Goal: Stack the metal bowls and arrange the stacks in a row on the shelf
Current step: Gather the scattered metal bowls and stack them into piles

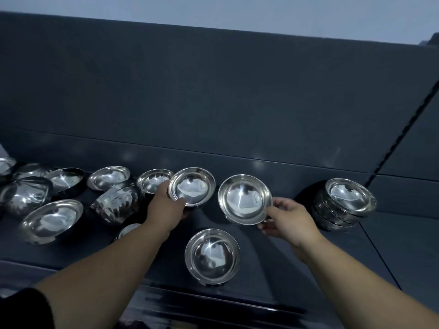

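- The left grip (pixel 166 206) holds a metal bowl (pixel 192 186) by its near-left rim, with the thumb over the rim and the fingers curled under it.
- This bowl faces up, tilted a little toward the camera. Whether it is touching the shelf (pixel 308 257) cannot be told.
- The right grip (pixel 288 219) pinches a second bowl (pixel 244 199) at its right rim, thumb on top and fingers beneath.
- The second bowl is tilted toward the camera and held above the shelf, just right of the first bowl and not touching it.
- A stack of bowls (pixel 344 201) stands on the shelf to the right, near the back panel (pixel 213 103), well apart from the right grip.
- A single bowl (pixel 212 256) sits upright on the shelf near the front edge, between the two forearms.
- To the left, loose bowls are scattered on the shelf. A wide one (pixel 51 219) sits near the front, and a ribbed bowl (pixel 118 203) lies tipped on its side.
- A small bowl (pixel 154 180) sits just behind the left grip, and others sit further left along the back.
- A dark sleeve (pixel 26 309) covers the left upper arm.
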`<state>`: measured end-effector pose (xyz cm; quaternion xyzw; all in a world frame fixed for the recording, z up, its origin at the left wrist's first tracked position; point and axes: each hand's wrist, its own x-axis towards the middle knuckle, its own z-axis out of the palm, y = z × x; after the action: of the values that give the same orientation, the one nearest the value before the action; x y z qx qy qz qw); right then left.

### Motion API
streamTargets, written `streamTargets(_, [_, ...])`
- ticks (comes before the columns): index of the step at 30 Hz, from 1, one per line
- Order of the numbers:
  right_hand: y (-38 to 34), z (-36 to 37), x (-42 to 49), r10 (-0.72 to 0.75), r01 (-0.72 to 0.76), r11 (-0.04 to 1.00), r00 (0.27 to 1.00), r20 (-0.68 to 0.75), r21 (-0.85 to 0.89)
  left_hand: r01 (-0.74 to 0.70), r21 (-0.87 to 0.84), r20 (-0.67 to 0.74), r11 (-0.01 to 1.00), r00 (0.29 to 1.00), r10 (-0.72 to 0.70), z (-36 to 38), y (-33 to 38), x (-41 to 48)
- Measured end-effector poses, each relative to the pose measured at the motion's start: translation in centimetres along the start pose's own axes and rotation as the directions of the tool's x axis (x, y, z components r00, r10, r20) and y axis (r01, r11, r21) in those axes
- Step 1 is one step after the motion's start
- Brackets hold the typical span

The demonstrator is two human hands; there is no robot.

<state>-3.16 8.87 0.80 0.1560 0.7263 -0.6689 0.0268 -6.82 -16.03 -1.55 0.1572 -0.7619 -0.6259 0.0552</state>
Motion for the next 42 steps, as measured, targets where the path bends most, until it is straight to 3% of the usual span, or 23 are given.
streamTargets(4, [-1.7,-1.0,-1.5,-0.031,0.03,0.999,0.999,0.023,0.031,-0.117,0.12,0.042,0.986,0.993,0.113,-2.2,0.2,-1.8])
streamTargets(11, [-2.4,-1.7,-2.3,-0.02,0.019,0.996,1.0,0.007,0.083,-0.102,0.294,0.258,0.95,0.966,0.024,-3.6,0.5,-5.7])
streamTargets(17, [-1.6,-0.5,-3.5,0.019,-0.017,1.0,0.992,0.123,-0.018,-0.189,0.497,0.3,0.847,0.953,0.037,-3.2,-0.4,-7.9])
streamTargets(21, [-1.0,0.0,-3.7,0.058,-0.039,0.994,0.979,0.193,-0.104,-0.136,0.467,0.267,0.873,0.964,0.007,-3.2,-1.0,-8.2])
streamTargets(24, [-0.5,0.5,-3.6,0.088,-0.055,0.987,0.972,0.22,-0.15,0.021,0.292,0.265,0.956,0.959,-0.102,-3.1,-1.5,-8.4])
streamTargets(28, [0.0,0.8,-3.4,0.086,-0.045,0.981,0.973,0.213,-0.19,0.144,0.172,0.307,0.975,0.932,-0.192,-3.1,-2.1,-8.8])
streamTargets(42, [1.4,2.7,-2.7,0.092,-0.008,0.933,0.972,0.217,-0.361,0.287,0.007,0.399,0.958,0.877,-0.266,-3.0,-2.2,-10.3])
